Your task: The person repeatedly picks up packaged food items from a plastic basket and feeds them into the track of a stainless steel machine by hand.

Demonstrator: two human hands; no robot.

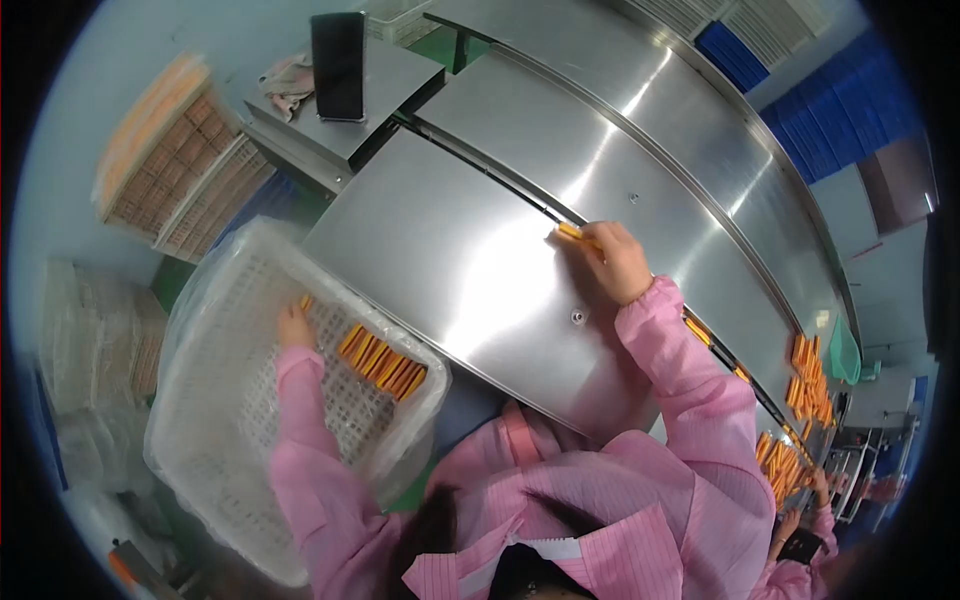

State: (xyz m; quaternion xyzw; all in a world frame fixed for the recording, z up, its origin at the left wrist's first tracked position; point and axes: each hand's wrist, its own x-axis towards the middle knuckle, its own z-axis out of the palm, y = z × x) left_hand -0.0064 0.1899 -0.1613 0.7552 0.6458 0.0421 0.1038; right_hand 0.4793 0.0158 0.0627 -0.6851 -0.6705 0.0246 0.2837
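My right hand (622, 264) is closed around a slim orange-and-yellow packet (569, 230) at the narrow slot (490, 172) that crosses the steel table. Over the white plastic crate (215, 400), lined with clear film, my left hand (295, 329) pinches a small orange-and-yellow packet (306, 302), mostly hidden by the fingers. A row of several similar packets (382, 362) lies side by side in the crate, right of my left hand. More packets (697, 331) sit along the slot beyond my right sleeve.
A dark phone-like device (338, 66) stands on a steel ledge beside a crumpled cloth (288, 84). Heaped packets (810, 385) lie at the far right, near a green basket (846, 350) and a co-worker's hand (820, 487). Stacked crates (175, 150) stand at left.
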